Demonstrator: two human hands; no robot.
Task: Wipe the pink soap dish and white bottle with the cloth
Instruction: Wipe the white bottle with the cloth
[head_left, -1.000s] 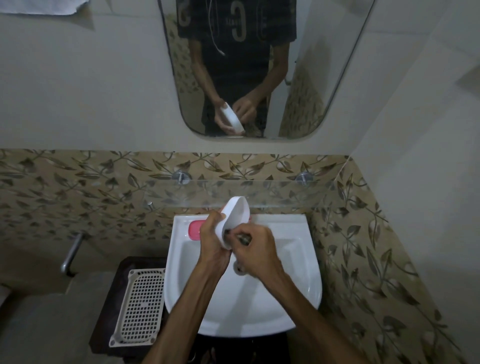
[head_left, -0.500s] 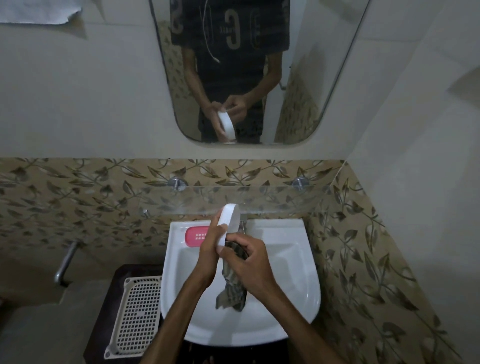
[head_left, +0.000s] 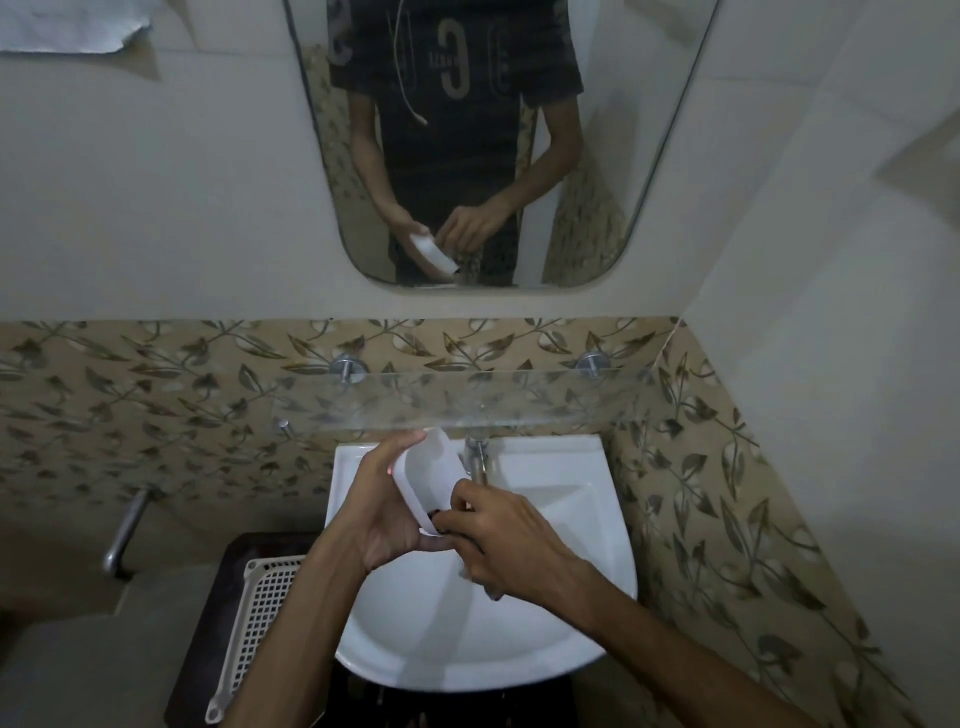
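Observation:
Over the sink, my left hand (head_left: 384, 514) grips a white oval container (head_left: 428, 475) by its left edge, its hollow side turned toward me. My right hand (head_left: 509, 540) holds a dark patterned cloth (head_left: 440, 523) and presses it into the lower end of the container. A little of the cloth sticks out below my right hand. The pink soap dish is not visible; my left hand covers the sink's back left ledge. The mirror reflects both hands with the white container.
The white sink (head_left: 571, 597) has a metal tap (head_left: 477, 457) at its back, just right of the container. A glass shelf (head_left: 519, 405) juts out above it. A white plastic basket (head_left: 260, 613) lies on a dark stand to the left. A wall is close on the right.
The container has turned from edge-on to hollow side facing me. The cloth that hung down from my right hand is now bunched inside the container. The pink dish has gone behind my left hand.

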